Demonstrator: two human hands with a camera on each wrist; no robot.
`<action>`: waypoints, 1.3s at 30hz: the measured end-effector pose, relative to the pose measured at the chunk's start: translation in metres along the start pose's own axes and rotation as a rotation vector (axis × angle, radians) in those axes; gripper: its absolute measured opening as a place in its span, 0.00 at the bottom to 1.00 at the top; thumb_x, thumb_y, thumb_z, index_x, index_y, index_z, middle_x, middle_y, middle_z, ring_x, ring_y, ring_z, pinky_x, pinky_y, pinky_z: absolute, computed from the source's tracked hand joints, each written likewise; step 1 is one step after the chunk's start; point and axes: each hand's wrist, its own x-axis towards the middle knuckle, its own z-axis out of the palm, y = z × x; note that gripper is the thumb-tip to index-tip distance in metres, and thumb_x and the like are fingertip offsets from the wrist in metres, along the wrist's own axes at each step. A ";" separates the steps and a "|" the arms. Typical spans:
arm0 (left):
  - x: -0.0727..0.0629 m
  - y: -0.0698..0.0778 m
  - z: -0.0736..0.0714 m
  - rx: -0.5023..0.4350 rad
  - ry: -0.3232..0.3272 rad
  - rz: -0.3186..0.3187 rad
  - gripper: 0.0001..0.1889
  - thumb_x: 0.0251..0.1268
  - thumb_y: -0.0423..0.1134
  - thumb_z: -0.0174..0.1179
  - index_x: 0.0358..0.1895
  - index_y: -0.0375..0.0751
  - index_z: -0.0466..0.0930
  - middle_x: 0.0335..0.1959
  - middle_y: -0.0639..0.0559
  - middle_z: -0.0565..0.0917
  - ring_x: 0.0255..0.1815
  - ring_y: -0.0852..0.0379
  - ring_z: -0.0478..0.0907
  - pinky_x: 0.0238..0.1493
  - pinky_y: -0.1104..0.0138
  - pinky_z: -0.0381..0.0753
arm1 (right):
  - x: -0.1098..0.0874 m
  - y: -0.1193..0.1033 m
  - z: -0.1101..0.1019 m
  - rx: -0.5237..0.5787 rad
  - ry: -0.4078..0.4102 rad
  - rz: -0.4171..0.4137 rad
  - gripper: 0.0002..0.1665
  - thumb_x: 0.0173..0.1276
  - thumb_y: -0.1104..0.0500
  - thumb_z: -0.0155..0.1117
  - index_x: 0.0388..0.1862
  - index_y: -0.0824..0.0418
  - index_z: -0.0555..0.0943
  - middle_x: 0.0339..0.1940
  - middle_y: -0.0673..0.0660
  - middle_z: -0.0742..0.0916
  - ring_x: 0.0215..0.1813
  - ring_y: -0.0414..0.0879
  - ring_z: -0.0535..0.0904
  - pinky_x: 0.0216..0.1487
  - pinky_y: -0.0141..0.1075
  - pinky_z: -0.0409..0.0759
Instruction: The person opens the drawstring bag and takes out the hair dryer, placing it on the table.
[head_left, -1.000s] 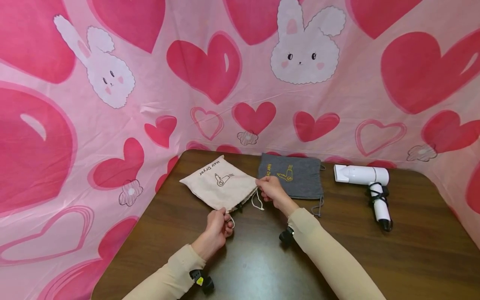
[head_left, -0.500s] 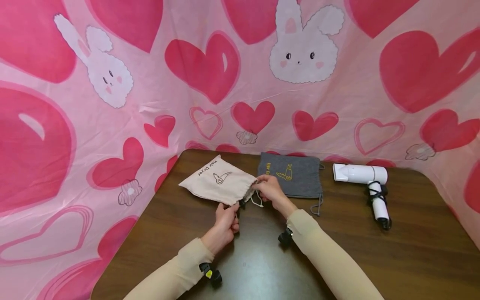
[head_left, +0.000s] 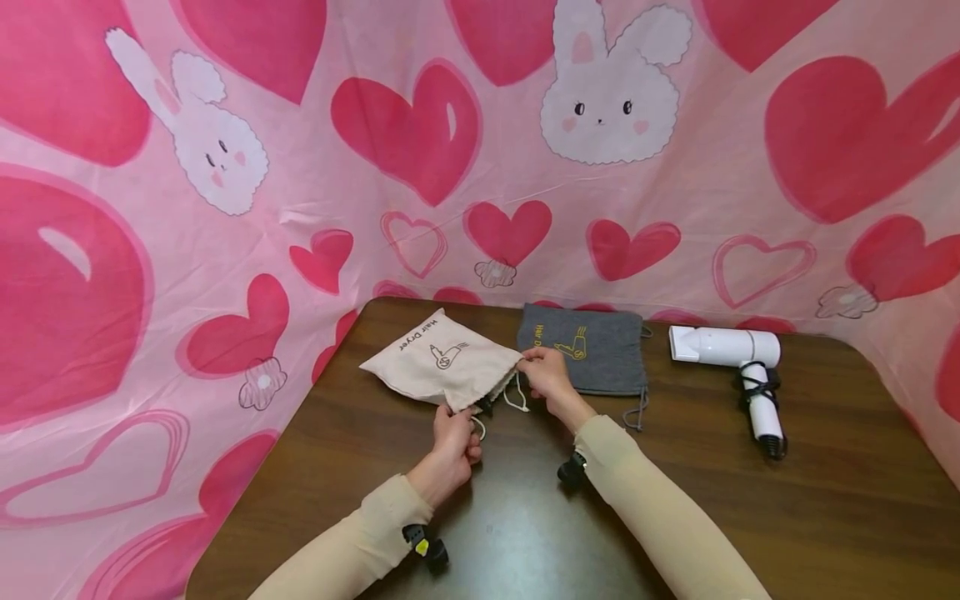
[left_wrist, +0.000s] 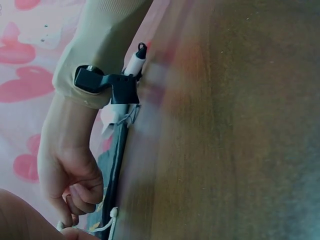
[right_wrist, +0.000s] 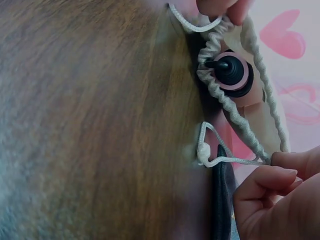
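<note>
A cream drawstring bag (head_left: pixel 420 358), printed "Hair Dryer", lies bulging on the table's left part, its mouth toward me. My left hand (head_left: pixel 450 442) pinches the near corner of that mouth. At the other corner, my right hand (head_left: pixel 546 377) pinches the gathered hem between thumb and fingers. The right wrist view looks into the mouth, where the black cord end (right_wrist: pixel 231 70) of a pinkish hair dryer handle shows; the rest is hidden inside. A white drawstring loop (right_wrist: pixel 204 152) hangs beside the right fingers.
A grey drawstring bag (head_left: pixel 600 375) with yellow print lies flat behind my right hand. Farther right rests a white hair dryer (head_left: pixel 731 348), black cord wound round its handle. Pink heart-patterned cloth (head_left: pixel 405 250) hangs along the table's back and left edges.
My left hand has moved slightly right along with the bag's near corner. The bag's mouth gathered half a second ago and is now pulled straighter between both hands.
</note>
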 end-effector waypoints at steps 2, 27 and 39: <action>-0.001 0.000 -0.002 0.001 -0.001 0.001 0.06 0.82 0.29 0.44 0.50 0.41 0.57 0.22 0.55 0.57 0.16 0.64 0.52 0.17 0.74 0.53 | 0.001 0.000 -0.001 0.005 0.006 0.004 0.12 0.68 0.67 0.62 0.49 0.69 0.83 0.19 0.47 0.72 0.17 0.38 0.65 0.18 0.32 0.68; -0.011 0.003 -0.024 -0.027 -0.004 0.023 0.04 0.87 0.33 0.41 0.47 0.42 0.56 0.23 0.56 0.58 0.17 0.64 0.51 0.18 0.74 0.53 | 0.009 -0.005 -0.011 0.027 0.020 0.040 0.14 0.72 0.67 0.60 0.55 0.70 0.81 0.25 0.50 0.76 0.17 0.38 0.62 0.18 0.31 0.64; -0.011 0.007 -0.014 -0.020 -0.013 0.009 0.10 0.85 0.35 0.48 0.42 0.42 0.56 0.25 0.54 0.61 0.17 0.64 0.53 0.17 0.75 0.55 | 0.006 0.004 -0.011 -0.091 -0.186 0.095 0.04 0.72 0.68 0.64 0.43 0.66 0.78 0.16 0.48 0.66 0.17 0.39 0.57 0.20 0.34 0.60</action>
